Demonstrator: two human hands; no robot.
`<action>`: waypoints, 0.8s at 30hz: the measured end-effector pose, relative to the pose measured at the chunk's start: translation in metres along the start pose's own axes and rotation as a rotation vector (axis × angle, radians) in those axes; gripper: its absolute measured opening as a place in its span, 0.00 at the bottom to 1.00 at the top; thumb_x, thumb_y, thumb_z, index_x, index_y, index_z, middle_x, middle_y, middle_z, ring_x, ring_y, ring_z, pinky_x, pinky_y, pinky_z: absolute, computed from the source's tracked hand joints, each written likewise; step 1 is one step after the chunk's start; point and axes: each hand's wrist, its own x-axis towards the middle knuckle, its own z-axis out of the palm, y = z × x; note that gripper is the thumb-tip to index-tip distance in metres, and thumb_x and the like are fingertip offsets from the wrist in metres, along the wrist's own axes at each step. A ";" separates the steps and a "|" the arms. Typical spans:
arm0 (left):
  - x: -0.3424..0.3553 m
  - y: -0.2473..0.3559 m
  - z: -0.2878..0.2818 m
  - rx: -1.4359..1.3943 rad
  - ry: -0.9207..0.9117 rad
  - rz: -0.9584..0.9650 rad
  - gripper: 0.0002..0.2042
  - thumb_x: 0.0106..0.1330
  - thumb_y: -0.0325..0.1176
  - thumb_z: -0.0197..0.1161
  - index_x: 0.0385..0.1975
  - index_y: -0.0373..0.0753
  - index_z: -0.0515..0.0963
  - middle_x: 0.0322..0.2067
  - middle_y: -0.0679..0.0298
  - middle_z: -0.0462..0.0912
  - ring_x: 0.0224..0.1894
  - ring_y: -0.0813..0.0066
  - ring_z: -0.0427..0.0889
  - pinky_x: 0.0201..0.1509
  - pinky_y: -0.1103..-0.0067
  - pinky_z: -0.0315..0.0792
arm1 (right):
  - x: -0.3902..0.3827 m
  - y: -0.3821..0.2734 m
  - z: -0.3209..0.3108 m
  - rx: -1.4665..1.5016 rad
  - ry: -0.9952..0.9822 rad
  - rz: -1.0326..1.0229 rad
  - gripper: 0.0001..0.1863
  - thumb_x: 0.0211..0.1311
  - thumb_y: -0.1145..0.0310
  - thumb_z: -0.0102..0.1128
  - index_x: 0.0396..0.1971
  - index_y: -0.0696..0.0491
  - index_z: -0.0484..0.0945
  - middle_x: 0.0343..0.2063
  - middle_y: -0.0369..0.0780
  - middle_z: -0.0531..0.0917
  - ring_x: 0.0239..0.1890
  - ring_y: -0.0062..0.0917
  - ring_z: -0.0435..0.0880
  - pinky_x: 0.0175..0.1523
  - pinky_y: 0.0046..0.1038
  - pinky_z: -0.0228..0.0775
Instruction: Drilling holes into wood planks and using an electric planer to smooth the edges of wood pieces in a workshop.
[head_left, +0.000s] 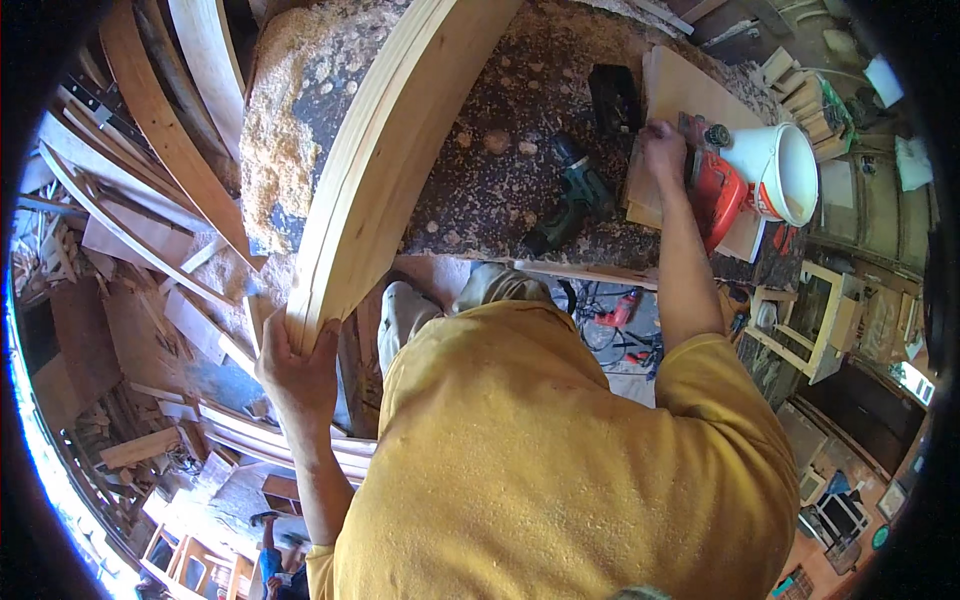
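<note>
My left hand is closed around the near end of a long, thick wooden beam, which slants away across the workbench. The beam looks laminated, with seam lines along its side. Over on the right, my right hand rests with curled fingers above some flat wooden boards. What it holds, if anything, is hidden. Just right of it lies a red power tool with a dark round knob, against a white bucket. A green and black cordless drill lies between the beam and my right hand.
A black object lies behind the drill. Sawdust covers the bench's left side. Curved timber pieces lean at far left, with offcuts below. A red corded tool is under the bench. Another person is at lower left.
</note>
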 end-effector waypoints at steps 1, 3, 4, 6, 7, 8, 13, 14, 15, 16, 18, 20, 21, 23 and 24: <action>0.000 0.000 -0.001 0.017 -0.019 -0.013 0.16 0.50 0.25 0.70 0.38 0.33 0.75 0.29 0.55 0.80 0.29 0.68 0.79 0.35 0.75 0.72 | -0.009 -0.005 -0.001 0.002 -0.003 -0.002 0.14 0.53 0.67 0.62 0.38 0.60 0.79 0.32 0.42 0.83 0.37 0.26 0.82 0.41 0.26 0.72; -0.003 0.000 -0.003 0.023 -0.027 -0.033 0.18 0.49 0.26 0.71 0.41 0.33 0.75 0.30 0.55 0.81 0.31 0.69 0.80 0.36 0.75 0.73 | -0.029 -0.030 -0.007 0.141 -0.120 0.085 0.16 0.56 0.65 0.61 0.43 0.57 0.78 0.35 0.44 0.84 0.38 0.32 0.83 0.46 0.32 0.74; -0.008 -0.005 0.000 0.023 -0.002 -0.040 0.18 0.49 0.26 0.71 0.41 0.33 0.75 0.30 0.55 0.81 0.31 0.69 0.80 0.36 0.75 0.73 | -0.037 -0.048 -0.011 0.153 -0.126 0.063 0.16 0.56 0.65 0.61 0.43 0.57 0.78 0.35 0.44 0.84 0.38 0.32 0.83 0.46 0.32 0.74; -0.017 -0.018 0.007 -0.185 -0.016 -0.005 0.21 0.48 0.27 0.72 0.43 0.33 0.75 0.32 0.55 0.82 0.34 0.70 0.81 0.39 0.76 0.74 | -0.052 -0.091 -0.023 0.846 -0.387 0.274 0.17 0.59 0.62 0.61 0.44 0.56 0.77 0.36 0.39 0.82 0.40 0.32 0.81 0.47 0.34 0.74; -0.021 -0.012 0.010 -0.228 -0.044 -0.007 0.24 0.46 0.27 0.73 0.45 0.35 0.75 0.34 0.54 0.83 0.37 0.73 0.82 0.41 0.77 0.74 | -0.056 -0.114 -0.030 0.900 -0.396 0.236 0.17 0.59 0.61 0.61 0.45 0.55 0.76 0.38 0.39 0.81 0.42 0.32 0.80 0.47 0.36 0.75; -0.023 0.007 0.006 -0.187 -0.140 -0.060 0.25 0.46 0.28 0.73 0.47 0.37 0.76 0.36 0.55 0.83 0.37 0.75 0.81 0.42 0.77 0.75 | -0.060 -0.139 -0.037 0.953 -0.415 0.206 0.18 0.60 0.59 0.61 0.46 0.54 0.75 0.40 0.38 0.79 0.45 0.32 0.79 0.47 0.39 0.75; -0.041 -0.005 0.021 -0.313 -0.309 0.189 0.33 0.44 0.39 0.75 0.53 0.37 0.71 0.50 0.52 0.77 0.52 0.56 0.77 0.54 0.71 0.70 | -0.046 -0.259 -0.045 1.131 -0.718 0.062 0.29 0.63 0.49 0.54 0.56 0.53 0.65 0.52 0.38 0.72 0.54 0.28 0.70 0.55 0.39 0.65; -0.046 -0.009 0.024 -0.363 -0.324 0.236 0.35 0.45 0.43 0.75 0.54 0.36 0.71 0.52 0.51 0.75 0.56 0.56 0.74 0.58 0.69 0.67 | -0.043 -0.273 -0.039 1.210 -0.719 0.080 0.29 0.63 0.54 0.55 0.58 0.57 0.63 0.53 0.41 0.72 0.56 0.30 0.70 0.57 0.36 0.64; -0.051 -0.018 0.030 -0.411 -0.356 0.266 0.37 0.46 0.49 0.73 0.56 0.36 0.69 0.54 0.50 0.73 0.59 0.54 0.70 0.62 0.66 0.61 | -0.043 -0.282 -0.036 1.147 -0.656 0.071 0.29 0.64 0.56 0.54 0.59 0.58 0.62 0.54 0.43 0.72 0.57 0.31 0.69 0.60 0.36 0.61; -0.056 -0.029 0.037 -0.456 -0.381 0.299 0.40 0.47 0.54 0.71 0.57 0.35 0.68 0.56 0.49 0.71 0.63 0.53 0.66 0.66 0.63 0.55 | -0.044 -0.287 -0.029 1.088 -0.594 0.055 0.29 0.65 0.59 0.53 0.60 0.59 0.61 0.55 0.44 0.72 0.58 0.33 0.69 0.63 0.36 0.58; -0.070 -0.066 0.063 -0.488 -0.354 0.204 0.40 0.56 0.61 0.61 0.60 0.36 0.65 0.60 0.51 0.67 0.65 0.54 0.62 0.67 0.62 0.53 | -0.042 -0.277 -0.028 0.993 -0.542 0.105 0.30 0.62 0.64 0.56 0.60 0.61 0.60 0.55 0.45 0.71 0.57 0.35 0.71 0.62 0.38 0.61; -0.087 -0.073 0.100 -0.837 -0.232 -0.537 0.37 0.62 0.63 0.52 0.60 0.36 0.66 0.59 0.54 0.68 0.62 0.60 0.65 0.63 0.64 0.59 | -0.044 -0.270 -0.025 1.073 -0.534 0.234 0.32 0.57 0.65 0.58 0.60 0.61 0.61 0.56 0.48 0.71 0.56 0.41 0.71 0.62 0.39 0.63; -0.084 -0.080 0.107 -1.161 -0.374 -0.781 0.34 0.66 0.61 0.46 0.60 0.35 0.65 0.57 0.57 0.70 0.58 0.64 0.69 0.59 0.69 0.64 | -0.044 -0.271 -0.024 1.042 -0.532 0.243 0.32 0.56 0.65 0.59 0.60 0.61 0.61 0.55 0.48 0.71 0.57 0.42 0.71 0.62 0.41 0.63; -0.077 -0.093 0.129 -1.696 -0.553 -1.028 0.31 0.68 0.56 0.47 0.60 0.35 0.63 0.56 0.57 0.71 0.56 0.64 0.71 0.58 0.70 0.66 | -0.041 -0.270 -0.021 0.997 -0.539 0.253 0.33 0.54 0.66 0.59 0.60 0.61 0.61 0.55 0.49 0.71 0.57 0.43 0.71 0.62 0.43 0.63; -0.067 -0.084 0.125 -1.915 -0.641 -1.026 0.29 0.69 0.53 0.47 0.59 0.34 0.62 0.56 0.57 0.70 0.57 0.63 0.71 0.59 0.70 0.66 | -0.038 -0.268 -0.018 0.966 -0.545 0.250 0.33 0.53 0.67 0.58 0.59 0.62 0.61 0.54 0.49 0.72 0.57 0.42 0.71 0.62 0.41 0.63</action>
